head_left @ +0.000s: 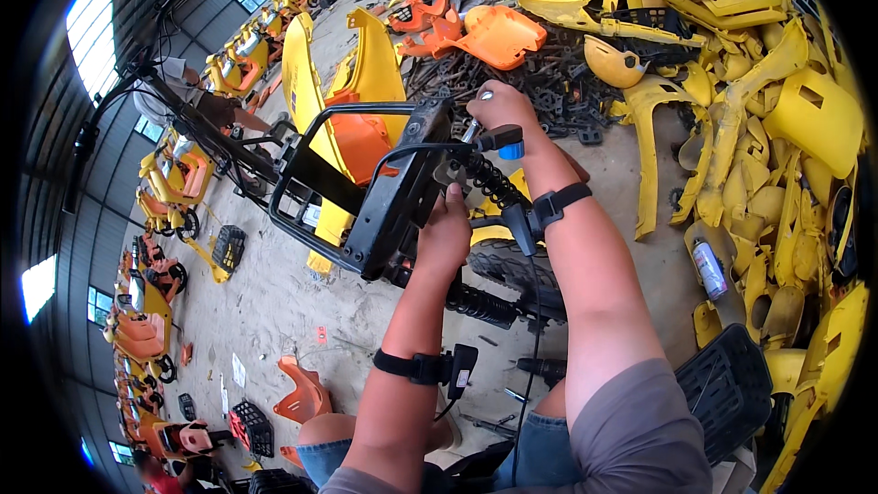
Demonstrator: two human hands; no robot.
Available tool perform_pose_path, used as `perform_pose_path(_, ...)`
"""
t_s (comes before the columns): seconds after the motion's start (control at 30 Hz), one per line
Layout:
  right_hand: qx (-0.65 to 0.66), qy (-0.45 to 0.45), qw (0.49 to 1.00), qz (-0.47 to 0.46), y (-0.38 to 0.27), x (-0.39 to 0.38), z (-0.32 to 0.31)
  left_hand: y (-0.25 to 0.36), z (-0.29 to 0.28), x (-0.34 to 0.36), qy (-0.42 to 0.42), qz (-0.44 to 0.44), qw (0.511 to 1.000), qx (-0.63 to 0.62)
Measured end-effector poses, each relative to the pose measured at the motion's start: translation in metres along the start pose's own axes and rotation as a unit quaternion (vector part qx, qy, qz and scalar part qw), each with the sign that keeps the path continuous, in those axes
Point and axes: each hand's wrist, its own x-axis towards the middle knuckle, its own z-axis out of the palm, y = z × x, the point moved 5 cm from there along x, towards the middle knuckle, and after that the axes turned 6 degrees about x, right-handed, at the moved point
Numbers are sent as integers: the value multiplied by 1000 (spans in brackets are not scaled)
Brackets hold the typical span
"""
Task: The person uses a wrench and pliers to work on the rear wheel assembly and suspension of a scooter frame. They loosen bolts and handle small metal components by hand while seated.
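Observation:
A black scooter frame (pixel 393 192) stands tilted before me, with coil-spring shock absorbers (pixel 494 181) and a dark tyre (pixel 517 274) at its near end. My right hand (pixel 505 108) is closed round a silver wrench-like hand tool (pixel 472 132), whose shaft points down to the frame beside the upper shock mount. Lower down, my left hand (pixel 445 230) presses against the frame's end plate, thumb up by a silver metal part at the mount. Its other fingers are mostly hidden, and what they grip cannot be made out. Both wrists wear black straps with small devices.
Yellow body panels (pixel 732 128) are heaped at the right, with a spray can (pixel 708 267) among them. Dark metal parts (pixel 567 96) lie piled beyond my right hand. Yellow and orange panels (pixel 357 128) stand behind the frame. Rows of scooters (pixel 169 183) line the left; another person (pixel 197 96) is there.

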Motion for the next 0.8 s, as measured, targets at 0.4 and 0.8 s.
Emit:
perform_pose_path(0.4,577,-18,812,83,50,8,41,10,3,-9,-108,-76,972,-197)
perform_pose_path(0.8,104,-28,993,50,6,0,3,1,-1,-1,-31,-15,997,-69)
